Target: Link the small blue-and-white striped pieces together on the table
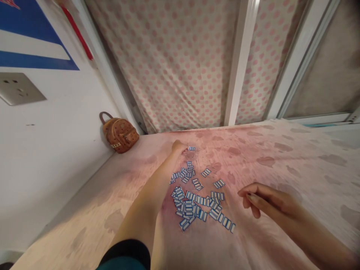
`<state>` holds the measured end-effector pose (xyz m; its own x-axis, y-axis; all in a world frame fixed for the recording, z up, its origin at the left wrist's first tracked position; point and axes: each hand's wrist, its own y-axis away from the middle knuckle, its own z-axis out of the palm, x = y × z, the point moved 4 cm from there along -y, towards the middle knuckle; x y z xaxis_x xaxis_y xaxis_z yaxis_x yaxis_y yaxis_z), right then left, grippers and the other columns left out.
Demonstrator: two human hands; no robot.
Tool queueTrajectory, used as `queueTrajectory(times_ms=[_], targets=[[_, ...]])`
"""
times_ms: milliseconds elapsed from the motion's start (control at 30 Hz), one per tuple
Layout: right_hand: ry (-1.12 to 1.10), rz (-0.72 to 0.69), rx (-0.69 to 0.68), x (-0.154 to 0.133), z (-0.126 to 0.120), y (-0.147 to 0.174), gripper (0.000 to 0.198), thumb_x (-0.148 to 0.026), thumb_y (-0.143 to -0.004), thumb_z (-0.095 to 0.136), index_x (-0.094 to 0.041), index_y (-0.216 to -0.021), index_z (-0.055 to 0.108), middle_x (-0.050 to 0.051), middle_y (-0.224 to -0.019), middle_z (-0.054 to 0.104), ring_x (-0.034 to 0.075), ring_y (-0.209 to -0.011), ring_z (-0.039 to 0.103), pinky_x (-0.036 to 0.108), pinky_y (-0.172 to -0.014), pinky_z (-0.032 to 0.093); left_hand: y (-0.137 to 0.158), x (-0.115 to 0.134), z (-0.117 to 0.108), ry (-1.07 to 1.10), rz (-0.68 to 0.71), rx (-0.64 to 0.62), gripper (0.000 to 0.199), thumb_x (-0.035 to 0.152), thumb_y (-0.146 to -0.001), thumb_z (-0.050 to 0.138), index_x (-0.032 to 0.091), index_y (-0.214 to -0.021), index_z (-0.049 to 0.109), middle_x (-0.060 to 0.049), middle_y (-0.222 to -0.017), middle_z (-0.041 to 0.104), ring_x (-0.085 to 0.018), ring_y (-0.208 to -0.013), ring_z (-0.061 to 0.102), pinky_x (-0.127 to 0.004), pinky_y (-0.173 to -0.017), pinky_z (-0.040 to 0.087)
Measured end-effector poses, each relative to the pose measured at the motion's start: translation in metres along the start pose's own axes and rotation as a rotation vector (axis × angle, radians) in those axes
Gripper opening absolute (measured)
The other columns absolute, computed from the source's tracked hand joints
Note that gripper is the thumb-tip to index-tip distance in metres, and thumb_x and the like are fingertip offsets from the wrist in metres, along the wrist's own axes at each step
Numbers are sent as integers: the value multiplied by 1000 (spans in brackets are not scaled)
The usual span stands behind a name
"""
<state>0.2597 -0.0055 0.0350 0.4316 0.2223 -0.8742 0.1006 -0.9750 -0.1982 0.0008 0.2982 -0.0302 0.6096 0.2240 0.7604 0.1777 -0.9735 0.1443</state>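
My left hand [180, 146] is stretched far out over the bedding. Its fingertips meet at the edge of a small white strip with blue lines [191, 149] and seem to pinch it; the grip is small in view. Nearer to me, a loose heap of similar blue-and-white strips [188, 207] lies flat and overlapping. Single strips [206, 173] are scattered around it. To the right of the heap my right hand [263, 199] hovers with its fingers curled in and the thumb against them, and nothing shows in it.
A pinkish patterned bed sheet [281, 168] spreads under everything. A small brown backpack [120, 134] leans against the white wall at the left, below a wall socket [21, 89]. Dotted curtains [180, 67] hang behind white frame bars at the far edge.
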Motion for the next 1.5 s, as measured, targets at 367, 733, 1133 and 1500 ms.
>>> queueTrajectory(times_ms=[367, 733, 1133, 1500], targets=[[-54, 10, 196, 4, -20, -3, 37, -59, -87, 54, -27, -74, 68, 4, -63, 59, 24, -68, 62, 35, -65, 49, 41, -9, -45, -81, 93, 84, 18, 22, -71, 76, 16, -59, 64, -2, -45, 53, -21, -62, 65, -25, -57, 43], [-87, 75, 528, 62, -29, -24, 24, -46, -73, 56, -24, -75, 65, 4, -65, 63, 20, -57, 56, 32, -55, 41, 168, -57, -63, -374, 380, -1, 42, 31, -98, 48, 23, -136, 62, -8, -150, 55, -24, -143, 44, -37, -120, 28], [-37, -59, 357, 32, 35, -73, 27, -41, -76, 51, -18, -82, 64, 4, -71, 65, 17, -55, 57, 29, -55, 45, 234, -38, 2, -644, 558, -264, 80, 69, -98, 19, 23, -163, 21, -11, -170, 8, -32, -158, 6, -55, -125, 4], [108, -137, 505, 49, 44, -58, 23, -32, -87, 47, -20, -92, 66, 3, -75, 65, 21, -69, 60, 30, -64, 43, 246, -28, 23, -681, 588, -292, 83, 75, -96, 16, 27, -164, 15, -9, -170, 5, -31, -158, 2, -56, -126, 5]])
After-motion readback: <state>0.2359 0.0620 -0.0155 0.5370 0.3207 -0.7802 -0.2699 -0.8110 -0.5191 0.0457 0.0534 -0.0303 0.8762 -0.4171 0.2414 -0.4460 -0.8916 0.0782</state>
